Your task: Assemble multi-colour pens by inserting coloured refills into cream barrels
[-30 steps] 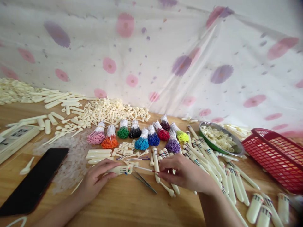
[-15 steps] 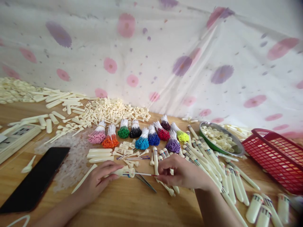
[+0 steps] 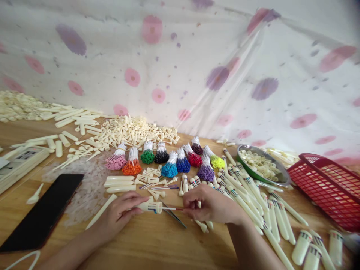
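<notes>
Closed around a cream multicolour pen barrel (image 3: 152,207), my left hand (image 3: 122,210) holds it level with its slotted open end facing right. My right hand (image 3: 206,205) pinches the red end of a thin white pen refill (image 3: 170,208); the refill's other end reaches into the mouth of the barrel. Beneath the refill, dark tweezers (image 3: 176,217) lie on the wooden table. Just behind my hands are loose slotted cream parts and a few purple-tipped refills (image 3: 164,188). Several banded refill bundles, such as the blue one (image 3: 183,164), stand beyond them.
A black phone (image 3: 42,212) lies at left beside clear plastic pieces (image 3: 84,191). Heaps of cream parts (image 3: 132,131) fill the back. At right are pens with coloured sliders (image 3: 247,195), a metal bowl (image 3: 285,180) and a red basket (image 3: 332,191). A flowered sheet (image 3: 180,67) hangs behind.
My right hand has moved left toward the barrel, and less of the refill shows outside the barrel's mouth. My left hand keeps hold of the barrel in nearly the same place.
</notes>
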A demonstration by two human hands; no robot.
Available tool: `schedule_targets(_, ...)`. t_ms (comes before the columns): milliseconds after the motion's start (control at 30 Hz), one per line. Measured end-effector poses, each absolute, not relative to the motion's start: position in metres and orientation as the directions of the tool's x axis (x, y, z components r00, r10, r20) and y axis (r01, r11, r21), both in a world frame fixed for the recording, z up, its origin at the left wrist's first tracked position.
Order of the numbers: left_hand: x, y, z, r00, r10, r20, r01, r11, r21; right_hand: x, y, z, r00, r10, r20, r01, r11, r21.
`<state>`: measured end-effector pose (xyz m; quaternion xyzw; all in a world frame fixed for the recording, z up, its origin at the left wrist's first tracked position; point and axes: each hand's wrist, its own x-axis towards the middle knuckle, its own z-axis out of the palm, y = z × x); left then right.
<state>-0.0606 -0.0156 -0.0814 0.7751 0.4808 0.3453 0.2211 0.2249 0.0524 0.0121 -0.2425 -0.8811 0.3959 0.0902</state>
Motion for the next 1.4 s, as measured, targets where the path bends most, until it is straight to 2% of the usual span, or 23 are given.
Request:
schedule_targets(267,-0.06,-0.016,-0.081,0.348,0.869,0.352,0.617,-0.495,0.611,0.223,0.048,0.015,-0.874,0.486,-0.007,0.339,0.598,-0.726)
schedule_targets(533,-0.061,-0.015,-0.084,0.343,0.856,0.387,0.649,-0.514,0.561,0.219,0.041,0.017,-0.864,0.499,0.072,0.353,0.701,-0.62)
schedule_targets(700,-0.062,-0.014,-0.083,0.324,0.853,0.41,0.643,-0.516,0.566,0.218,0.042,0.014,-0.843,0.534,0.069,0.444,0.761,-0.473)
schedule_targets(867,-0.061,-0.013,-0.081,0.308,0.868,0.391,0.658,-0.491,0.571,0.213,0.036,0.015,-0.8,0.582,0.148,0.533,0.802,-0.269)
schedule_targets(1033,-0.061,-0.012,-0.078,0.291,0.876,0.384,0.65,-0.476,0.593,0.204,0.029,0.015,-0.818,0.554,0.158,0.521,0.828,-0.206)
schedule_targets(1233,-0.062,-0.012,-0.08,0.271,0.87,0.411,0.655,-0.48,0.583,0.203,0.036,0.005,-0.784,0.583,0.215,0.58,0.81,-0.08)
schedule_targets(1300,-0.061,-0.012,-0.081,0.267,0.87,0.414,0.66,-0.478,0.579,0.204,0.037,0.005,-0.788,0.579,0.208,0.576,0.813,-0.083)
schedule_targets(1400,-0.059,-0.013,-0.079,0.267,0.875,0.404,0.662,-0.471,0.583,0.203,0.035,0.006,-0.827,0.535,0.174,0.508,0.843,-0.177)
